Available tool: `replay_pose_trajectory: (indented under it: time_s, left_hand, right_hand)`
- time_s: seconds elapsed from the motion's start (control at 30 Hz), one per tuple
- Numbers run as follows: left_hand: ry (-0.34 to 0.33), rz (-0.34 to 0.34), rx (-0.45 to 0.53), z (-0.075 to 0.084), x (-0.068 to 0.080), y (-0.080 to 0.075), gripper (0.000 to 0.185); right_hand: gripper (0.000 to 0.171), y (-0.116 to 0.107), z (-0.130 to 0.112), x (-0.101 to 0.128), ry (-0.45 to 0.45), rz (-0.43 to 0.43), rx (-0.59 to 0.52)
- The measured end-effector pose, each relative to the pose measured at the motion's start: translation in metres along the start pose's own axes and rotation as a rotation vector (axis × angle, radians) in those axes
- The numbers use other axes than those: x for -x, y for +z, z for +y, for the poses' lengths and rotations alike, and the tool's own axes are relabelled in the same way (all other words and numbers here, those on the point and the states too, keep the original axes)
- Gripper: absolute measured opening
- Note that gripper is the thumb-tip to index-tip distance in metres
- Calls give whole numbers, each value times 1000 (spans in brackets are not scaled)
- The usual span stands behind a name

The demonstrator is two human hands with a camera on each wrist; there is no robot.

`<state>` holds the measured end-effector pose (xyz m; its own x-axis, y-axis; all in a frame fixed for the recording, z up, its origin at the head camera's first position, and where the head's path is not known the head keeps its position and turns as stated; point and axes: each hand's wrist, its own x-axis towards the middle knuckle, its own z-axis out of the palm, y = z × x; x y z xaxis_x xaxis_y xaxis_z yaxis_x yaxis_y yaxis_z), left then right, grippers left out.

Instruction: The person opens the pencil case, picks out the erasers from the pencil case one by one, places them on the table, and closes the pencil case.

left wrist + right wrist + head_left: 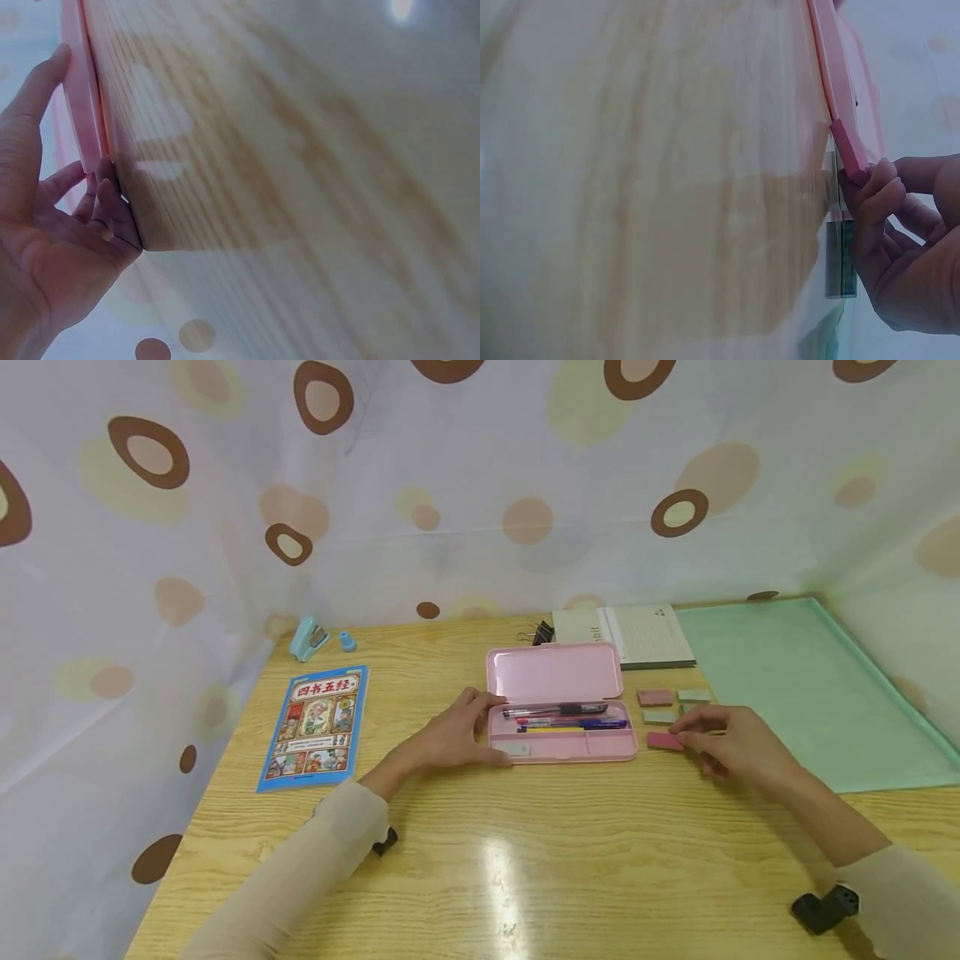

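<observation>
A pink pencil case (pixel 611 745) lies with its lid open on the table. Pens (pixel 558 710) fill its long back compartment, and a whitish eraser (pixel 513 747) sits at the left of the front one. My left hand (pixel 447 732) grips the case's left end, thumb at the front edge and fingers at the back corner. To the right of the case, my right hand (pixel 738 743) pinches a bright pink eraser (pixel 663 741) between thumb and fingers. In the right wrist view this eraser (pixel 850 152) overlaps the case's end. Behind it lie a dull red eraser (pixel 655 697) and pale green erasers (pixel 693 696).
A blue-edged book (pixel 315 727) lies on the left, with a light blue stapler (pixel 307 639) and a small blue piece (pixel 347 641) behind it. A black binder clip (pixel 542 632) and notebooks (pixel 645 635) are at the back. A green mat (pixel 810 693) covers the right side.
</observation>
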<state>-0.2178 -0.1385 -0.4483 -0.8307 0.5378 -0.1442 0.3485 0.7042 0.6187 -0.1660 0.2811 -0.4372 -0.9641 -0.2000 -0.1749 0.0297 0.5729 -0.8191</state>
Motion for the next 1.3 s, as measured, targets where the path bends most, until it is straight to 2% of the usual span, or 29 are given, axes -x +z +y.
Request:
replay_pose_trajectory:
  time_s: [0.4,0.6,0.7,0.8,0.97,1.13,1.3]
  left_hand:
    - [-2,-1,16,2,1,0,94]
    - [-3,-5,12,3,0,0,93]
    - [-4,-4,13,3,0,0,94]
    - [-7,-3,11,2,0,0,94]
    - [-2,0,8,0,1,-1,94]
    - [0,-2,18,1,1,0,94]
    - [-12,-8,11,0,0,0,94]
  right_hand:
    - [28,-5,4,-2,13,-1,-42]
    - [28,-10,-2,-1,-39,43,-42]
    - [32,-9,-9,-4,-79,41,-92]
    - [37,-2,-19,-9,-116,-9,-156]
    - [37,22,-38,-23,-154,-150,-224]
    - [32,51,-54,-36,-189,-260,-211]
    - [28,77,-67,-45,-211,-303,-201]
